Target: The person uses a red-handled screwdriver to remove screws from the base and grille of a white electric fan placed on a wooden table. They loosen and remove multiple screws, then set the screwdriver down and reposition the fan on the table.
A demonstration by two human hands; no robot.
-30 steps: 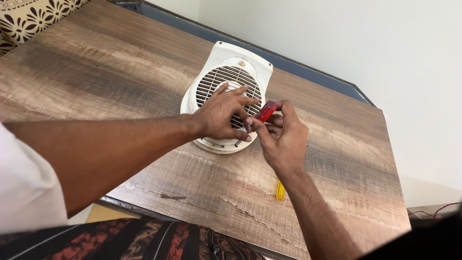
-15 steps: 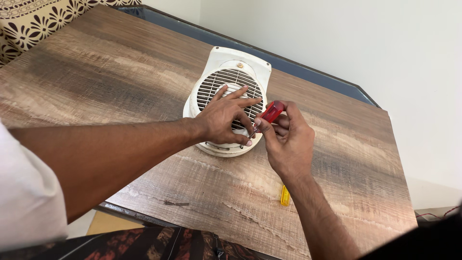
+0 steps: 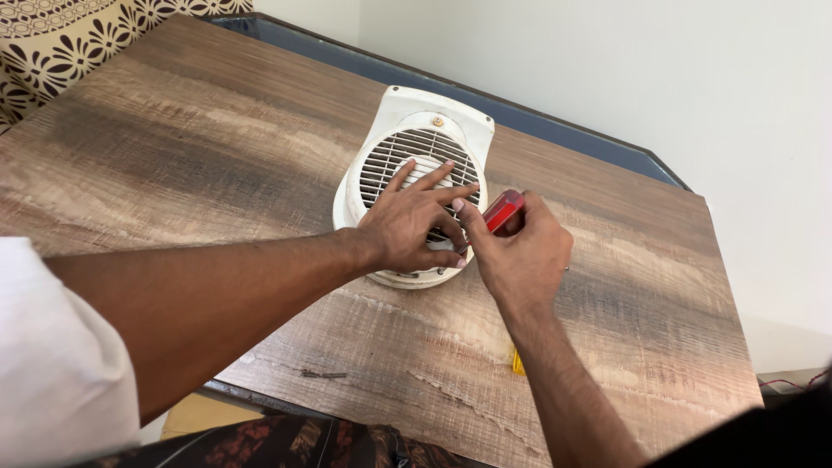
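Left hand (image 3: pixel 414 224) lies flat with fingers spread on the white fan housing (image 3: pixel 416 147), covering the lower half of its round slatted grille (image 3: pixel 407 160). I see the right hand (image 3: pixel 518 251) closed around a red-handled screwdriver (image 3: pixel 503 211), thumb and forefinger pinching it low on the handle, with the tool slanting down toward the housing's lower right rim; the tip itself is hidden between the two hands, so I cannot tell what it touches. The housing lies face up near the far side of the wooden table (image 3: pixel 191 147), with a small brass-coloured screw (image 3: pixel 438 122) showing at its top. Behind my right wrist a yellow object (image 3: pixel 517 362) peeks out on the table, mostly blocked by the forearm. A small dark metal piece (image 3: pixel 322 374) lies near the table's front edge, well apart from the housing. A patterned cushion (image 3: pixel 52 43) sits past the table's far left corner.
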